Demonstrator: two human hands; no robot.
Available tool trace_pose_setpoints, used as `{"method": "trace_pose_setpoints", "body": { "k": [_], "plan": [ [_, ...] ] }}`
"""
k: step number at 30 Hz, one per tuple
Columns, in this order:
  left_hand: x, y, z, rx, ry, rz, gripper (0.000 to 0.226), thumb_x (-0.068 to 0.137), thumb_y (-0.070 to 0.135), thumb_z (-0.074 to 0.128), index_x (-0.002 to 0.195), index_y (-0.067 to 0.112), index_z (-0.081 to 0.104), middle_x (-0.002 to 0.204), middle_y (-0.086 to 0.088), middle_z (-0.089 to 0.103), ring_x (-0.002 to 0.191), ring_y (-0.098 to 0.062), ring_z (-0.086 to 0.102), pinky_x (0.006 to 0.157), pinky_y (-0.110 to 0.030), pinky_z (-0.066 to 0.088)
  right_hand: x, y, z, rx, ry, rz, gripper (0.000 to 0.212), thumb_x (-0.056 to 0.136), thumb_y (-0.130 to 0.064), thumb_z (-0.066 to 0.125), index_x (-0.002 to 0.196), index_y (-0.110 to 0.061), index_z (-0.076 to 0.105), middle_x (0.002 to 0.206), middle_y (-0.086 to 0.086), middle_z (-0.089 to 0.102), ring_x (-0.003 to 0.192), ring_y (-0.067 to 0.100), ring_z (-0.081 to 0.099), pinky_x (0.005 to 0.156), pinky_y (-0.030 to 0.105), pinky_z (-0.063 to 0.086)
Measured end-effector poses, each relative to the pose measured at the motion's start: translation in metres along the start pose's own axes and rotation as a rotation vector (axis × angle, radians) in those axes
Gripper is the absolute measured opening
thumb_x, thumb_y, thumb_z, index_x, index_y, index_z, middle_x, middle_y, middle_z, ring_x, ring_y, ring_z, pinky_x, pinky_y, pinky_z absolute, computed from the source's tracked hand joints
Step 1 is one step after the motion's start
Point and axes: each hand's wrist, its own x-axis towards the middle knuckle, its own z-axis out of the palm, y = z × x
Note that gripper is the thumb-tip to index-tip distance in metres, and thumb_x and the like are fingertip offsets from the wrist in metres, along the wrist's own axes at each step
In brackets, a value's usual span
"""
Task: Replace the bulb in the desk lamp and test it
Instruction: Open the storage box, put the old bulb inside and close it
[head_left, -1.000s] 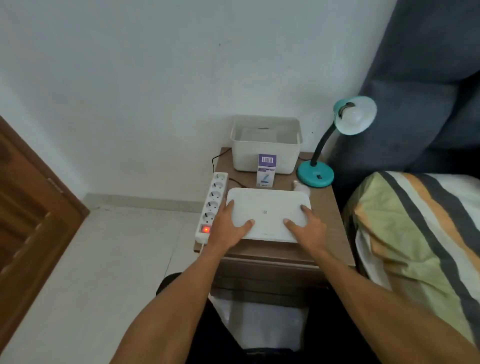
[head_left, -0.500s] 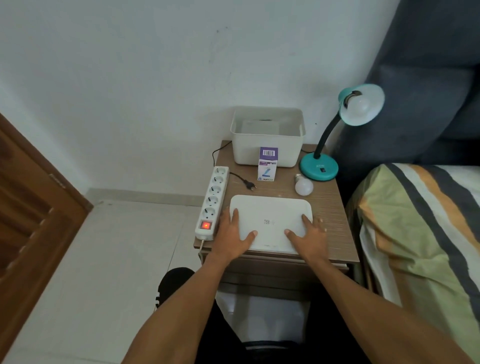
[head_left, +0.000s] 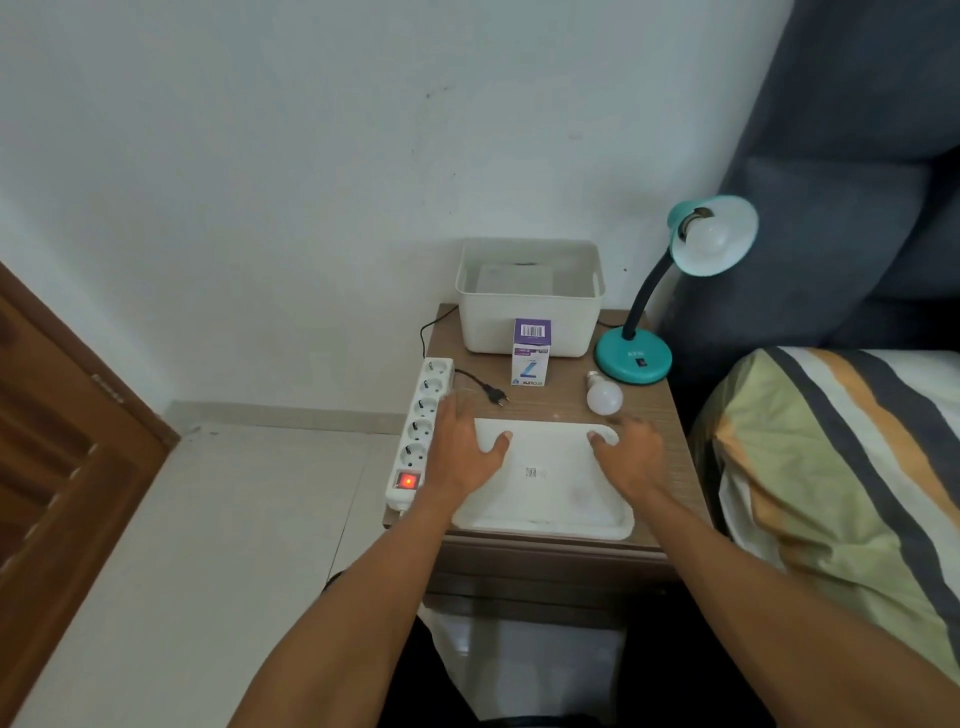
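A teal desk lamp (head_left: 634, 358) stands at the back right of the nightstand (head_left: 662, 421), with a white bulb (head_left: 707, 236) seated in its tilted shade. A second white bulb (head_left: 604, 397) lies loose in front of the lamp base. A purple and white bulb box (head_left: 531, 358) stands upright at the middle. The lamp's black plug (head_left: 497, 397) lies unplugged beside the white power strip (head_left: 422, 426), whose red switch (head_left: 408, 480) glows. My left hand (head_left: 460, 449) and right hand (head_left: 631, 460) rest flat on the far corners of a white lid (head_left: 545, 488), thumbs on top, fingers blurred.
A white storage bin (head_left: 530, 304) stands against the wall behind the box. A bed with a striped cover (head_left: 831, 467) and a dark headboard borders the nightstand on the right. A wooden door (head_left: 57, 447) is at the left, over a pale tiled floor.
The white lid has come down flat onto the nightstand near its front edge. Both hands have slid from its near corners to its far corners. The loose bulb and plug are now uncovered.
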Motion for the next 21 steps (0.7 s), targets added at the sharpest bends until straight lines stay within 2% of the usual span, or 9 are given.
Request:
{"method": "trace_pose_setpoints", "body": {
  "k": [4,5,7,9,12,16,18,21],
  "plan": [
    [0.061,0.017,-0.024,-0.092,0.094,0.022,0.087,0.088,0.052,0.071,0.155,0.010,0.034,0.164,-0.015,0.027,0.155,-0.030,0.019,0.121,-0.050,0.031,0.037,-0.025,-0.015,0.035,0.013,0.010,0.044,0.093,-0.029,0.066,0.134,-0.017,0.058,0.131,0.010,0.060,0.114,0.023,0.059,0.091,0.031,0.048],
    [0.074,0.021,-0.030,-0.122,0.122,0.036,0.086,0.086,0.054,0.071,0.153,0.012,0.037,0.161,-0.014,0.032,0.153,-0.029,0.024,0.119,-0.049,0.034,0.046,-0.029,-0.017,0.009,0.012,0.005,0.045,0.094,-0.031,0.065,0.136,-0.017,0.057,0.132,0.009,0.059,0.115,0.023,0.058,0.091,0.029,0.046],
    [0.101,0.029,-0.038,-0.164,0.160,0.076,0.082,0.085,0.052,0.073,0.149,0.013,0.042,0.154,-0.012,0.040,0.147,-0.026,0.032,0.117,-0.038,0.035,0.063,-0.035,-0.017,-0.048,0.016,0.011,0.049,0.095,-0.034,0.063,0.139,-0.017,0.053,0.136,0.010,0.056,0.120,0.025,0.055,0.096,0.030,0.046],
    [0.126,0.035,-0.044,-0.170,0.174,0.092,0.085,0.085,0.050,0.076,0.151,0.012,0.039,0.157,-0.012,0.037,0.148,-0.025,0.030,0.115,-0.031,0.029,0.081,-0.036,-0.008,-0.078,0.018,0.030,0.051,0.095,-0.035,0.063,0.142,-0.018,0.051,0.139,0.011,0.053,0.124,0.026,0.053,0.102,0.036,0.045],
    [0.164,0.033,-0.045,-0.175,0.167,0.096,0.101,0.079,0.063,0.076,0.158,0.017,0.030,0.164,-0.011,0.028,0.154,-0.026,0.021,0.123,-0.045,0.028,0.107,-0.029,0.012,-0.062,-0.005,0.014,0.053,0.091,-0.036,0.066,0.139,-0.018,0.054,0.135,0.013,0.057,0.121,0.029,0.054,0.101,0.040,0.047],
    [0.203,0.029,-0.041,-0.149,0.138,0.098,0.119,0.069,0.078,0.073,0.161,0.021,0.023,0.166,-0.008,0.025,0.156,-0.025,0.018,0.124,-0.049,0.028,0.127,-0.025,0.027,-0.104,-0.005,0.014,0.050,0.088,-0.036,0.066,0.134,-0.020,0.058,0.127,0.016,0.060,0.111,0.030,0.059,0.090,0.040,0.052],
    [0.222,0.028,-0.041,-0.143,0.143,0.094,0.128,0.062,0.085,0.071,0.161,0.021,0.021,0.166,-0.007,0.026,0.156,-0.024,0.018,0.124,-0.048,0.027,0.134,-0.023,0.033,-0.122,-0.017,0.005,0.047,0.087,-0.032,0.066,0.132,-0.020,0.060,0.122,0.016,0.060,0.106,0.030,0.060,0.085,0.040,0.053],
    [0.242,0.026,-0.041,-0.143,0.087,0.071,0.137,0.058,0.086,0.075,0.163,0.020,0.016,0.169,-0.005,0.019,0.157,-0.020,0.012,0.126,-0.039,0.019,0.142,-0.017,0.041,-0.120,-0.030,0.005,0.044,0.085,-0.026,0.067,0.128,-0.018,0.063,0.114,0.016,0.063,0.099,0.030,0.062,0.082,0.038,0.054]
  ]
}}
